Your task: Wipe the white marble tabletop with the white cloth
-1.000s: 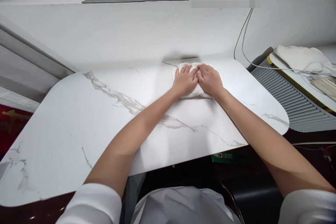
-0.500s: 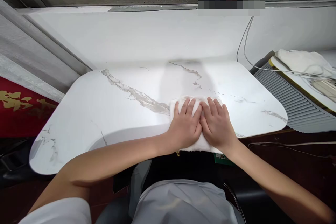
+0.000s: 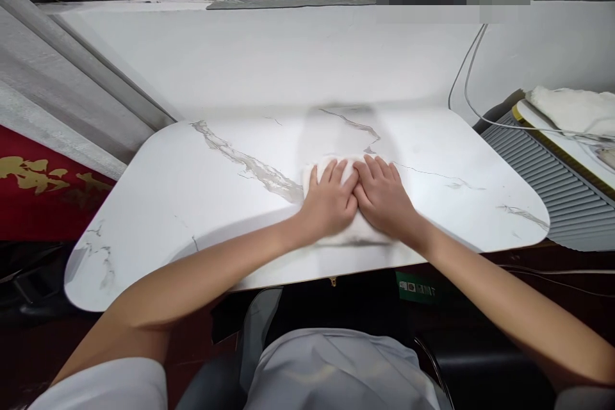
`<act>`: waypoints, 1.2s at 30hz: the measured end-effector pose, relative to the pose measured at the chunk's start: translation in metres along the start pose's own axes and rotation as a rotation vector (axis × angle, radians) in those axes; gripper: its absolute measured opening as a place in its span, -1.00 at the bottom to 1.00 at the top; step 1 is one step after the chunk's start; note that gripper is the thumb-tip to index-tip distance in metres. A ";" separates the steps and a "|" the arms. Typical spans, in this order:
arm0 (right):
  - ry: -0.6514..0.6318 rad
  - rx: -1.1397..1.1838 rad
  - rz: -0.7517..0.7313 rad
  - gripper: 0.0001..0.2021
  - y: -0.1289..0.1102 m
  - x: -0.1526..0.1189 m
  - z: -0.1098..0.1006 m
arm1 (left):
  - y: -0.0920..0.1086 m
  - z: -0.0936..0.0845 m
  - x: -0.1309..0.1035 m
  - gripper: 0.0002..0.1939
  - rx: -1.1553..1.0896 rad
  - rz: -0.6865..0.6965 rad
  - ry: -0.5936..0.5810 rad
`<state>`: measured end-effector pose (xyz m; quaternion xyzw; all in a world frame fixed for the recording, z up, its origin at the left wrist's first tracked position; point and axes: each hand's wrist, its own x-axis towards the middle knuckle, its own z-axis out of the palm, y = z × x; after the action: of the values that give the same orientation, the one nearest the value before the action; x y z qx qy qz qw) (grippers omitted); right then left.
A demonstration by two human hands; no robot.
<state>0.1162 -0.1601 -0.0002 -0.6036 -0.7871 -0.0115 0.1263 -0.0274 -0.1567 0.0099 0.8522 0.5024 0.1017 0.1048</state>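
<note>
A white fluffy cloth [image 3: 366,232] lies on the white marble-patterned table [image 3: 230,205], set in from its front edge. My left hand [image 3: 330,202] presses flat on the left part of the cloth, fingers stretched out and slightly apart. On the right part, my right hand [image 3: 385,198] lies the same way. The thumbs and inner fingers of both hands touch in the middle. Neither hand is gripping; the palms cover much of the cloth.
At the right stands a ribbed grey cabinet [image 3: 538,173] with another white fluffy cloth [image 3: 576,112] on top. White cables [image 3: 468,77] hang down the wall behind the table. A red cloth with gold characters [image 3: 43,192] is at the left. Below the table is a green box [image 3: 416,288].
Both hands have slid the cloth away from the table's front edge and slightly left over the surface. The view has shifted a little.
</note>
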 end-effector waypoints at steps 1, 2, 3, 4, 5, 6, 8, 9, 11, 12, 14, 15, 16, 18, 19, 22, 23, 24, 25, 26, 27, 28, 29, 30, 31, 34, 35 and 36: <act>0.000 0.021 0.001 -0.50 0.001 0.015 0.003 | -0.008 -0.002 0.010 -0.45 -0.007 -0.027 0.009; -0.003 0.041 0.004 -0.52 0.001 0.031 0.007 | -0.017 -0.004 0.020 -0.46 -0.013 -0.047 0.019; -0.003 0.059 0.005 -0.53 0.002 0.048 0.010 | -0.026 -0.006 0.031 -0.46 -0.018 -0.060 0.030; -0.001 0.076 0.006 -0.53 0.002 0.064 0.013 | -0.036 -0.008 0.041 -0.46 -0.022 -0.068 0.044; 0.002 0.093 0.002 -0.54 0.003 0.080 0.017 | -0.045 -0.009 0.051 -0.46 -0.024 -0.073 0.059; 0.006 0.111 -0.005 -0.54 0.003 0.094 0.020 | -0.054 -0.011 0.061 -0.47 -0.027 -0.080 0.077; 0.015 0.150 -0.025 -0.54 0.005 0.121 0.026 | -0.071 -0.012 0.079 -0.46 -0.038 -0.100 0.115; 0.018 0.168 -0.032 -0.54 0.006 0.133 0.029 | -0.078 -0.012 0.087 -0.46 -0.044 -0.111 0.130; 0.018 0.189 -0.034 -0.54 0.008 0.152 0.035 | -0.090 -0.012 0.101 -0.46 -0.056 -0.125 0.148; 0.016 0.192 -0.028 -0.54 0.008 0.159 0.037 | -0.095 -0.013 0.106 -0.46 -0.062 -0.128 0.150; 0.008 0.185 -0.009 -0.53 0.009 0.171 0.040 | -0.103 -0.014 0.116 -0.46 -0.072 -0.124 0.149; 0.004 0.180 -0.003 -0.53 0.009 0.175 0.041 | -0.107 -0.014 0.120 -0.46 -0.076 -0.121 0.149; 0.000 0.176 0.000 -0.54 0.010 0.179 0.042 | -0.109 -0.015 0.123 -0.46 -0.077 -0.118 0.151; -0.007 0.174 -0.004 -0.54 0.011 0.186 0.042 | -0.114 -0.015 0.129 -0.47 -0.071 -0.122 0.155; -0.008 0.177 -0.007 -0.53 0.012 0.188 0.042 | -0.115 -0.016 0.131 -0.47 -0.066 -0.127 0.156; -0.005 0.184 -0.011 -0.53 0.014 0.195 0.043 | -0.117 -0.016 0.137 -0.48 -0.050 -0.144 0.157; 0.001 0.182 -0.013 -0.53 0.014 0.197 0.044 | -0.118 -0.016 0.139 -0.49 -0.047 -0.145 0.160; 0.007 0.178 -0.018 -0.53 0.015 0.199 0.044 | -0.118 -0.016 0.140 -0.49 -0.044 -0.145 0.166; 0.015 0.173 -0.023 -0.53 0.015 0.200 0.045 | -0.118 -0.016 0.140 -0.49 -0.042 -0.145 0.174; 0.026 0.167 -0.028 -0.54 0.016 0.200 0.046 | -0.118 -0.016 0.140 -0.50 -0.040 -0.147 0.182; 0.040 0.163 -0.033 -0.54 0.016 0.200 0.047 | -0.117 -0.016 0.140 -0.50 -0.037 -0.149 0.190; 0.055 0.161 -0.037 -0.54 0.016 0.200 0.048 | -0.117 -0.015 0.139 -0.50 -0.033 -0.152 0.197; 0.066 0.161 -0.043 -0.54 0.017 0.199 0.048 | -0.117 -0.015 0.137 -0.49 -0.028 -0.154 0.201; 0.069 0.164 -0.052 -0.54 0.017 0.197 0.049 | -0.116 -0.015 0.136 -0.49 -0.023 -0.156 0.201; 0.065 0.170 -0.064 -0.54 0.018 0.195 0.049 | -0.116 -0.014 0.134 -0.49 -0.018 -0.157 0.199; 0.027 0.188 -0.090 -0.52 0.018 0.186 0.046 | -0.111 -0.013 0.126 -0.49 0.000 -0.155 0.188; 0.016 0.187 -0.091 -0.52 0.018 0.182 0.045 | -0.108 -0.013 0.123 -0.49 0.008 -0.155 0.185; 0.006 0.179 -0.089 -0.51 0.017 0.177 0.043 | -0.104 -0.012 0.118 -0.49 0.018 -0.157 0.181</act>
<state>0.0822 0.0195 -0.0063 -0.5543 -0.8106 0.0517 0.1814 -0.0614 -0.0028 0.0006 0.7985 0.5759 0.1652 0.0589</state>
